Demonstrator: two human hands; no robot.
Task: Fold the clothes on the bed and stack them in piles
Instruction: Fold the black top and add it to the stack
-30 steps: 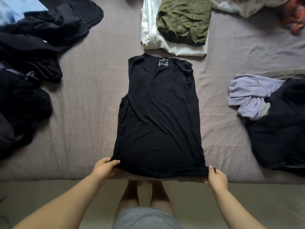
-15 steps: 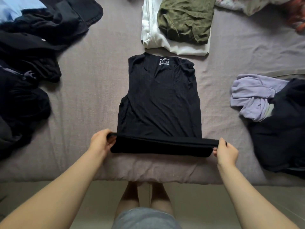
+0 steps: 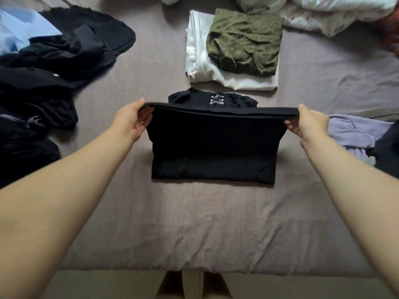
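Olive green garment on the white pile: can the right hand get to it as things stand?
Probably not yet. The right hand is pinching the black top's lifted hem, as is the left hand. Once it lets go, the bed between it and the olive green garment looks bare.

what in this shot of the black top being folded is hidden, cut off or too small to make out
- Head view: the black top has most of its upper half hidden behind its own lifted hem, held by the left hand and right hand.
- Neck label print: too small to read fully.
- White folded garment: largely covered by the olive garment.
- Dark clothes pile: cut by the left edge, items indistinguishable.
- Lilac garment: partly behind the right forearm.
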